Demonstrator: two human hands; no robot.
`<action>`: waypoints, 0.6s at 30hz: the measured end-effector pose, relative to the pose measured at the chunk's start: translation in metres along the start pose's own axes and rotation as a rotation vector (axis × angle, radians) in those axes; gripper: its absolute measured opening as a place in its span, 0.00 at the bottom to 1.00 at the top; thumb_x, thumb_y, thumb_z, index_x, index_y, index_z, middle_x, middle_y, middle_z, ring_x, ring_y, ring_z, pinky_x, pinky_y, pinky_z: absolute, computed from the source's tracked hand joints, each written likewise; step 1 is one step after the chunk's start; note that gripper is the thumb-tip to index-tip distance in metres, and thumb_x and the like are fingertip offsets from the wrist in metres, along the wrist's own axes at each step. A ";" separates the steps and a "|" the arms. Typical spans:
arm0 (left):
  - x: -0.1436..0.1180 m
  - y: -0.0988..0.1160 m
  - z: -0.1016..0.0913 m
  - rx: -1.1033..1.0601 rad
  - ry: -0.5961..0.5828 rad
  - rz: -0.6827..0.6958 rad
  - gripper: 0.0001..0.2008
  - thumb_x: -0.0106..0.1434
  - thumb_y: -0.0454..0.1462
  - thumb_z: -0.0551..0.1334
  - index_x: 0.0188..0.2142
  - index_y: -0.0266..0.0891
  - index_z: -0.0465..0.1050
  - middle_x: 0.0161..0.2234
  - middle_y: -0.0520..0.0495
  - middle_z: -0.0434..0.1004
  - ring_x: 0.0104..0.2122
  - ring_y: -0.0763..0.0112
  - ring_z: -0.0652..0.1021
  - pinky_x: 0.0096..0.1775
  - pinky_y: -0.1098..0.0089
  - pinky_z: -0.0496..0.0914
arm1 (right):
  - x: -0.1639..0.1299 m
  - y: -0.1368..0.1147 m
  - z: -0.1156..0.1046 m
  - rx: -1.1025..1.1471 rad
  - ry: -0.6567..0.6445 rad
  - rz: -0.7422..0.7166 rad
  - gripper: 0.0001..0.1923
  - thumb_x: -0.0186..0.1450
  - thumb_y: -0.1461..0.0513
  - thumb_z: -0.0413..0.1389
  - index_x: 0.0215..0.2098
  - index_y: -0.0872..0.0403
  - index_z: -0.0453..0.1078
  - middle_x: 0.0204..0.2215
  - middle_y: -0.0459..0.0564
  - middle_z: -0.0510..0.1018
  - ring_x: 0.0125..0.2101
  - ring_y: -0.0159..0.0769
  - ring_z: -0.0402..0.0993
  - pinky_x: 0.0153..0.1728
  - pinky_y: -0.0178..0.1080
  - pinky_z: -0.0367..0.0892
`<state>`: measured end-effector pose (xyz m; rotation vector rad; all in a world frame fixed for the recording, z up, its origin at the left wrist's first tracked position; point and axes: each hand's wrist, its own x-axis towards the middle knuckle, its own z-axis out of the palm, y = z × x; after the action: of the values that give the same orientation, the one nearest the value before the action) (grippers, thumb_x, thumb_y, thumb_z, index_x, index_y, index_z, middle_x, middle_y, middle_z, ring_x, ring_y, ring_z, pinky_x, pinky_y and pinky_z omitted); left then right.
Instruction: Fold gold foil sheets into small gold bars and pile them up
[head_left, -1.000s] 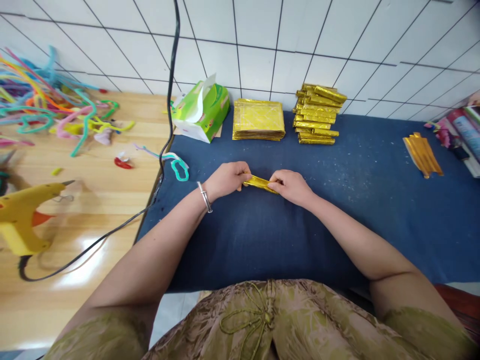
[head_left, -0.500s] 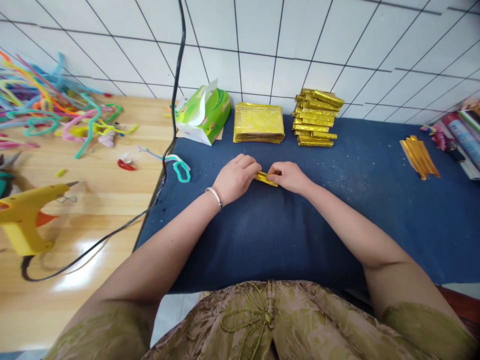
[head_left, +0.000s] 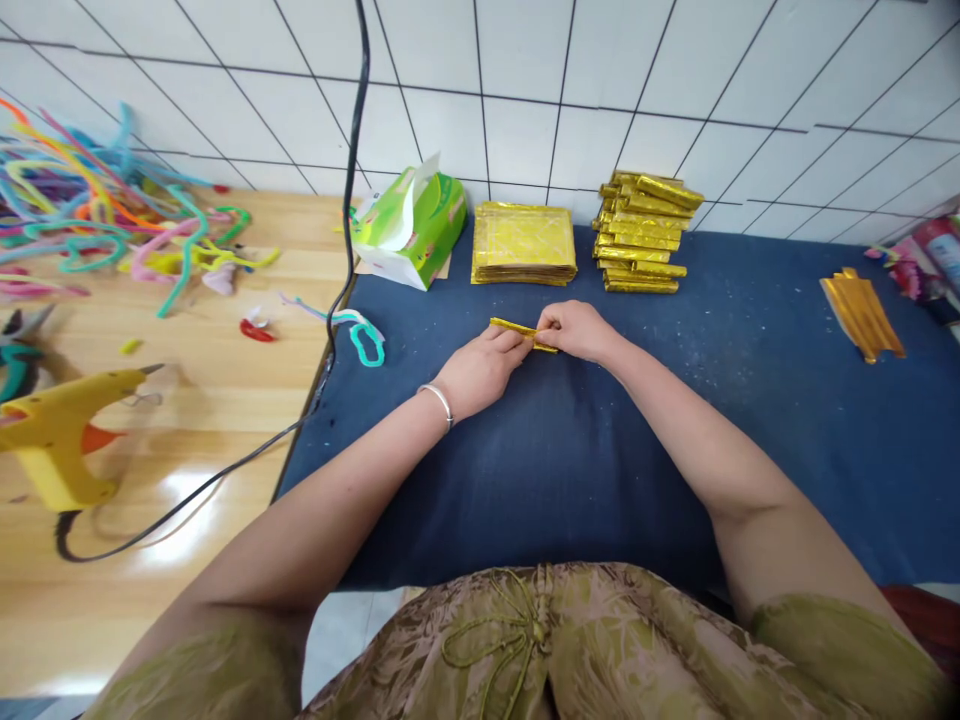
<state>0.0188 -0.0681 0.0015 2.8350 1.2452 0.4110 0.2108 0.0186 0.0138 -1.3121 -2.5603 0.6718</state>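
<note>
Your left hand (head_left: pixel 480 368) and right hand (head_left: pixel 574 330) are both pinching the narrow folded gold-foil strip (head_left: pixel 514 328) over the dark blue cloth (head_left: pixel 570 450).

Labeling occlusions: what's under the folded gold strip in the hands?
Under the folded gold strip lies the blue cloth. The left hand and right hand cover its right end, so what is beneath there is hidden.

Folded strip (head_left: pixel 517 330) lies on the cloth (head_left: pixel 750 420) between left hand (head_left: pixel 480 368) and right hand (head_left: pixel 574 330). Behind it — tissue box (head_left: pixel 409 228), flat stack (head_left: pixel 523 244), folded pile (head_left: pixel 645 232), left to right. Glue gun (head_left: pixel 56 430) lies far left on the table (head_left: pixel 187 400).
</note>
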 end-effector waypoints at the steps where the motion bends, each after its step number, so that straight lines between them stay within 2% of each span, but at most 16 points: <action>1: 0.000 0.001 -0.001 -0.003 -0.010 -0.002 0.21 0.66 0.31 0.48 0.57 0.31 0.62 0.47 0.37 0.69 0.50 0.60 0.67 0.54 0.59 0.64 | -0.001 0.000 0.000 -0.006 0.011 0.003 0.06 0.57 0.60 0.57 0.28 0.53 0.73 0.27 0.43 0.77 0.27 0.28 0.69 0.27 0.32 0.53; 4: 0.000 0.002 -0.002 -0.003 -0.011 -0.011 0.20 0.66 0.31 0.48 0.57 0.33 0.63 0.46 0.38 0.69 0.49 0.61 0.67 0.53 0.58 0.64 | -0.004 -0.003 0.000 -0.016 0.026 0.012 0.05 0.57 0.60 0.56 0.29 0.53 0.72 0.27 0.43 0.77 0.27 0.29 0.68 0.27 0.32 0.53; 10: -0.003 -0.001 -0.002 0.012 0.053 -0.045 0.19 0.66 0.33 0.50 0.56 0.36 0.65 0.52 0.36 0.64 0.56 0.57 0.63 0.56 0.51 0.61 | -0.012 -0.008 0.000 -0.006 0.038 0.014 0.04 0.59 0.61 0.55 0.31 0.53 0.71 0.28 0.44 0.76 0.28 0.30 0.67 0.28 0.33 0.54; 13: -0.004 -0.002 -0.001 0.001 0.031 -0.037 0.20 0.66 0.34 0.50 0.57 0.36 0.64 0.54 0.35 0.64 0.57 0.57 0.63 0.58 0.50 0.60 | -0.014 -0.007 0.003 0.005 0.066 0.016 0.04 0.59 0.61 0.56 0.31 0.53 0.70 0.28 0.44 0.75 0.28 0.30 0.67 0.28 0.33 0.54; 18: -0.007 0.000 0.000 0.018 -0.038 -0.067 0.22 0.67 0.34 0.48 0.59 0.32 0.60 0.61 0.33 0.57 0.63 0.56 0.56 0.60 0.53 0.56 | -0.015 -0.001 0.008 -0.004 0.119 0.000 0.04 0.60 0.62 0.55 0.33 0.54 0.70 0.29 0.45 0.74 0.31 0.32 0.67 0.31 0.34 0.57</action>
<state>0.0143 -0.0730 0.0001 2.7928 1.3391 0.3444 0.2159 0.0032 0.0081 -1.3118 -2.4687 0.5706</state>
